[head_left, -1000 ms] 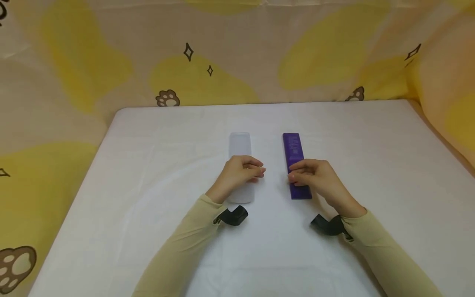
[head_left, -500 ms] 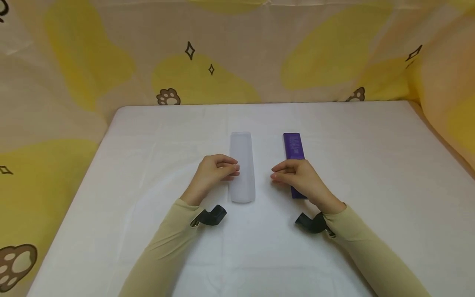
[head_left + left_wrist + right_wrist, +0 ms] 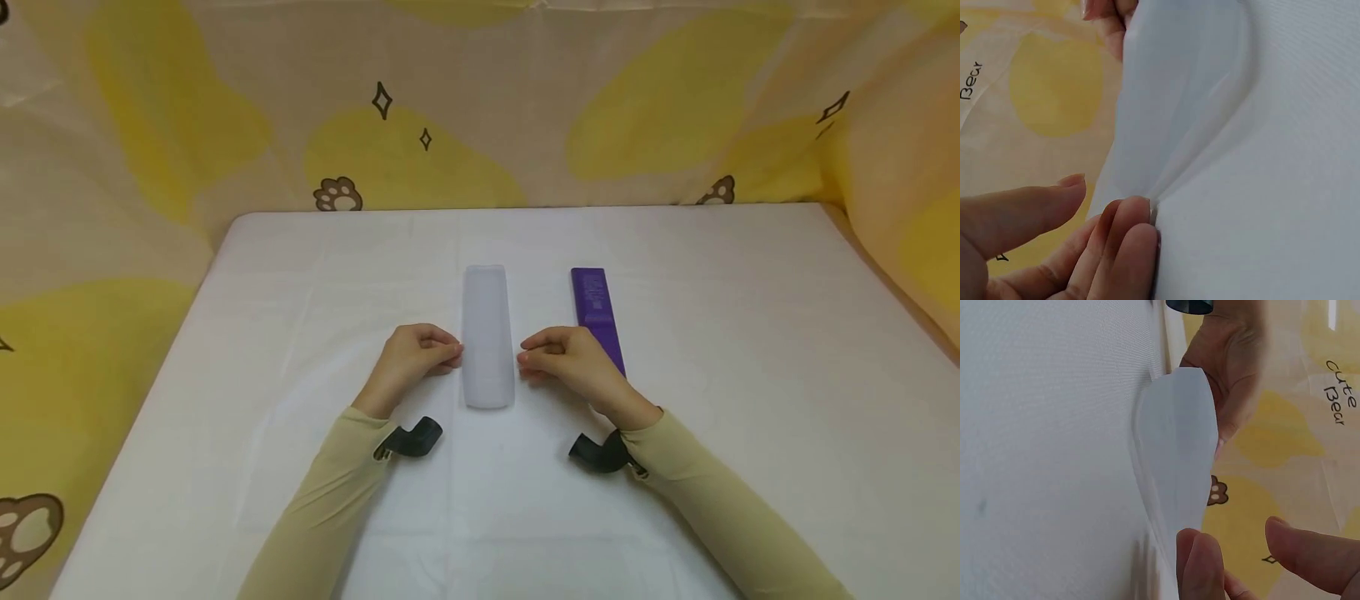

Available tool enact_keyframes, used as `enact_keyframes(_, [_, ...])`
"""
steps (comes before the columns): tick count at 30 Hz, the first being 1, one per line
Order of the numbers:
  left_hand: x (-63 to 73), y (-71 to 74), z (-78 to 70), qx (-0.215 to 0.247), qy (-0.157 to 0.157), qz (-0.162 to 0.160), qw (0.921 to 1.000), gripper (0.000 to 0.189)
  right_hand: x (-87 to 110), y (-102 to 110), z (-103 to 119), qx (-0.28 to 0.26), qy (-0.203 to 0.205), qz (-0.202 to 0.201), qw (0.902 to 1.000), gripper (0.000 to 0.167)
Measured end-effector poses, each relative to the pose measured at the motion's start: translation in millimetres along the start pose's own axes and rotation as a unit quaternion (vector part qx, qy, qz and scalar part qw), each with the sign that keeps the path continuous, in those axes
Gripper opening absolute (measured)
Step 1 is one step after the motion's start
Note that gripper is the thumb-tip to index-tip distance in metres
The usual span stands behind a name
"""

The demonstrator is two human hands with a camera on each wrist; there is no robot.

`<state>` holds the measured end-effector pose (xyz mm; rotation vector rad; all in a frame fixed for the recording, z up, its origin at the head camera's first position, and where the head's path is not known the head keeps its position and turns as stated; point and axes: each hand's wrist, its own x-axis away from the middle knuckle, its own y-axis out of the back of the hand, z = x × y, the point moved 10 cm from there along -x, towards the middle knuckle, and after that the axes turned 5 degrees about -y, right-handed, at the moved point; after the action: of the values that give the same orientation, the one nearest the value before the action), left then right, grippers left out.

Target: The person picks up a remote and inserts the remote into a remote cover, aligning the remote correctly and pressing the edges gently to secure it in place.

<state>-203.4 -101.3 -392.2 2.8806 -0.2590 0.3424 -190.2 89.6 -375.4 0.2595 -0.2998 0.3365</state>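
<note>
The left hand (image 3: 407,360) holds nothing that shows: in the left wrist view its fingers (image 3: 1132,253) are bent and lie side by side, with the thumb (image 3: 1038,215) standing apart from them. The right hand (image 3: 581,362) is much the same, its fingers (image 3: 1207,569) together and its thumb (image 3: 1307,553) well away, so neither hand pinches anything.

Between the two sets of fingers lies the long, translucent whitish case with rounded ends, perhaps plastic (image 3: 487,342). Its left edge meets the left fingertips in the head view, though I cannot tell whether they touch; its right edge is just beside the right fingertips, with a narrow gap.

Over the last second the left fingers have drawn back off the case to its left side, and the right fingers have come across from the flat, purple, bar-shaped object (image 3: 592,292) toward the case. Neither object has visibly shifted. As I judge it, the work now centres on the case, flanked from both sides.

The purple object lies beyond the right fingers, its near end hidden by the right hand, on the white-covered tabletop (image 3: 787,333).
</note>
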Motion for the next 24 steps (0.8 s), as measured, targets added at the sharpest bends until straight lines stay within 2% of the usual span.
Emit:
enact_keyframes(11, [1.1,-14.8,5.9,0.006,0.026,0.026,0.9993,0.020,-5.4,-13.2,-14.0,-0.030,-0.022,0.020,0.9991,0.027])
enact_keyframes(18, [2.5,-22.2,3.4,0.024,0.012,0.041,0.9988,0.021,-6.7,-8.6,-12.1,-0.034,-0.011,0.005,0.9993,0.021])
enact_keyframes(24, [2.1,-24.9,5.2,0.042,0.013,0.041,0.9982,0.020,-7.5,-6.1,-10.5,-0.038,-0.004,0.001,0.9993,0.019])
